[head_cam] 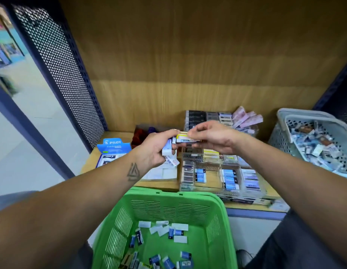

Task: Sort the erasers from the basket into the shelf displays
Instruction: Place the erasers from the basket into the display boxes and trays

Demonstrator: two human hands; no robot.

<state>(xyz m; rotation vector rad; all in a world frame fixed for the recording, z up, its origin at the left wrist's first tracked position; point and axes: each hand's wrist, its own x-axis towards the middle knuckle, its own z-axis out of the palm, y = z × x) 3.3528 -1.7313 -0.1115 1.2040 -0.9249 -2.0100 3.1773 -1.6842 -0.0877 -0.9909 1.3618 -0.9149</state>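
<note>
A green basket (217, 216) sits below the shelf edge with several loose erasers (175, 232) on its floor. My left hand (156, 147) grips a small stack of white and blue erasers (167, 148) above the shelf. My right hand (211, 137) pinches one yellow-edged eraser (185, 138) at the top of that stack. Under my hands, clear display trays (220, 176) hold rows of blue and dark erasers.
A blue Pilot display box (113, 146) stands on the wooden shelf (161, 184) at the left. A grey basket (285, 121) full of erasers sits at the right. Dark boxes (196, 115) and pink packs (246, 118) line the back wall. A perforated panel (58, 61) bounds the left.
</note>
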